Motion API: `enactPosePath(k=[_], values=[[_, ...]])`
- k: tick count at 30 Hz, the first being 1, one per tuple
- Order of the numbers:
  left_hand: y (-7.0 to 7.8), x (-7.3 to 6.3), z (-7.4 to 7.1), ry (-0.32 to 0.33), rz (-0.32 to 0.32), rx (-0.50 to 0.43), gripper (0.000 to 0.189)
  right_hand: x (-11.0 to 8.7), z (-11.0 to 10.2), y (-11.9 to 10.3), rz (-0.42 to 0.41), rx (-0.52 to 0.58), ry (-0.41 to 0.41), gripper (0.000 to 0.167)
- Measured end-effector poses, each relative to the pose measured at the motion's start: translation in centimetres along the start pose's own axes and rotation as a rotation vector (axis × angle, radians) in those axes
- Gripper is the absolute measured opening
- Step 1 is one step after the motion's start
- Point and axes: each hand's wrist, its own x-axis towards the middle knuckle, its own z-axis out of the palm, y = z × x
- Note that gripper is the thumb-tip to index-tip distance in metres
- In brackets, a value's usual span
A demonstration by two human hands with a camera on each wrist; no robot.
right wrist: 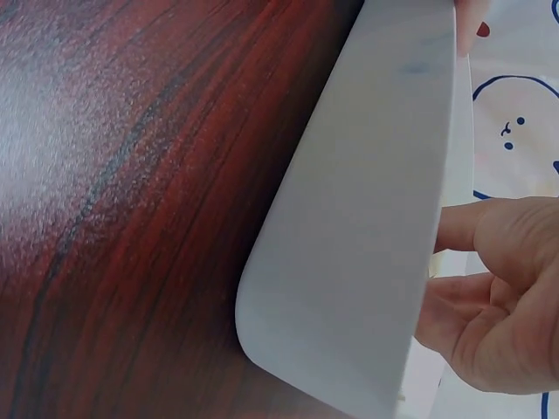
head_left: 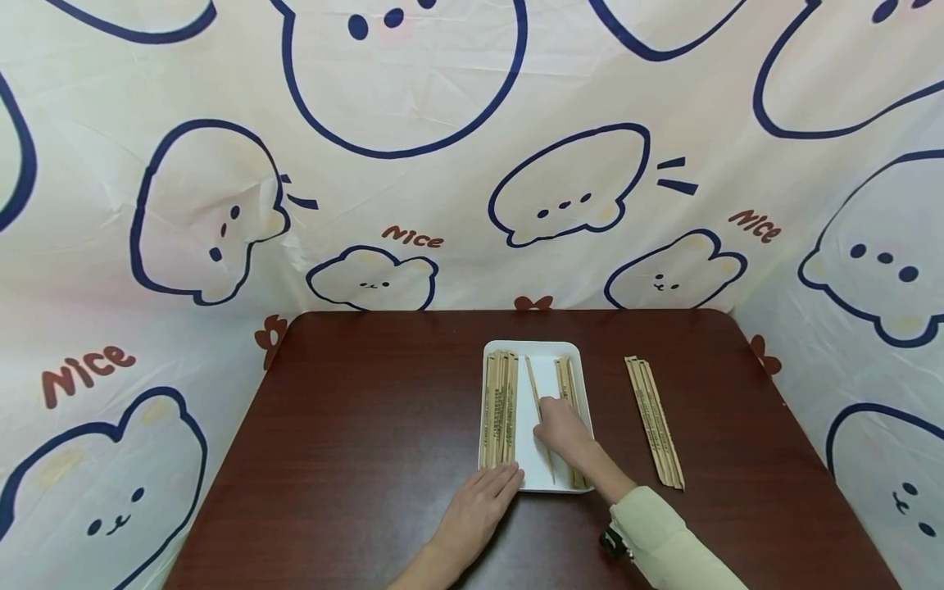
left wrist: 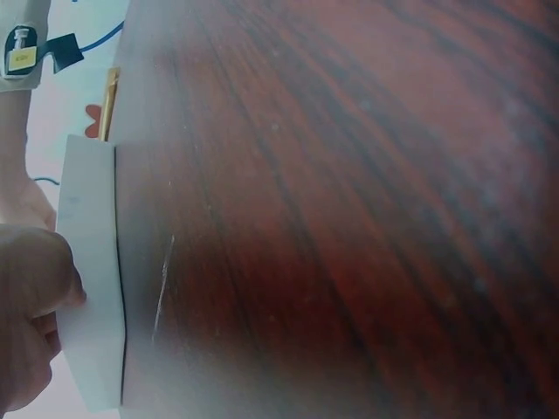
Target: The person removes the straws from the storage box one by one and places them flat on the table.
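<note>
A white rectangular tray (head_left: 534, 485) holds slim wooden chopsticks. A thick group of chopsticks (head_left: 499, 410) lines its left side, and a smaller group (head_left: 565, 378) lies along its right side. Between them, my right hand (head_left: 566, 431) pinches a single chopstick (head_left: 531, 374), slightly slanted. In the right wrist view, the tray wall hides that hand's fingertips. My left hand (head_left: 478, 510) holds the tray's near left edge. In the left wrist view, one digit of the left hand (left wrist: 35, 305) lies against the tray's outer wall (left wrist: 94, 227).
Another group of chopsticks (head_left: 654, 422) lies on the dark brown table (head_left: 354, 426) to the right of the tray. A cloth (head_left: 457, 197) printed with cartoon animals hangs behind and beside the table.
</note>
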Motion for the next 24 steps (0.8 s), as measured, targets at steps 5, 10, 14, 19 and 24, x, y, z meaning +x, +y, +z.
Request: enactPosePath(k=[5, 10, 14, 19, 24], values=[[0.1, 0.1, 0.0, 0.013, -0.009, -0.011, 0.042, -0.1, -0.5, 0.0, 0.004, 0.015, -0.001, 0.017], [0.2, 0.2, -0.2, 0.032, -0.015, -0.018, 0.045, -0.3, -1.5, -0.3, 0.017, 0.026, -0.011, 0.016], [0.2, 0.2, -0.3, 0.033, -0.009, -0.014, 0.045, -0.5, -2.5, -0.4, 0.062, 0.02, -0.017, 0.01], [0.2, 0.3, -0.4, 0.039, -0.012, -0.024, 0.045, -0.6, -3.9, 0.0, 0.106, 0.016, -0.001, 0.008], [0.2, 0.4, -0.5, 0.032, -0.013, -0.029, 0.045, -0.7, -5.4, 0.7, 0.137, 0.036, -0.014, 0.007]])
